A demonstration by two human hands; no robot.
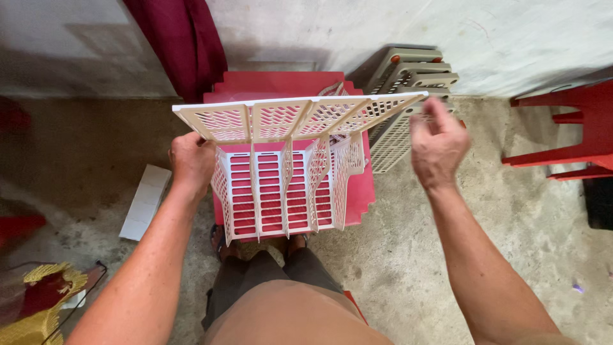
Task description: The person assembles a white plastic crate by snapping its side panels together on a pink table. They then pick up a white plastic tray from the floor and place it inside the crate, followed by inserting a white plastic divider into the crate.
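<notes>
White slatted plastic rack (281,172) (light, stiff, I judge): my left hand (190,160) is gripping its edge, my right hand (437,144) hovering loosely curled, holding nothing.

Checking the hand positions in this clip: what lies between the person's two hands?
In the head view, the white slotted plastic rack spans the gap between the left hand, which grips its left edge, and the right hand, by its top panel's right end.

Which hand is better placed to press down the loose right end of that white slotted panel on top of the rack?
Probably the right hand: it hovers open beside the right end of the white panel. The left hand is busy holding the rack's left side.
</notes>
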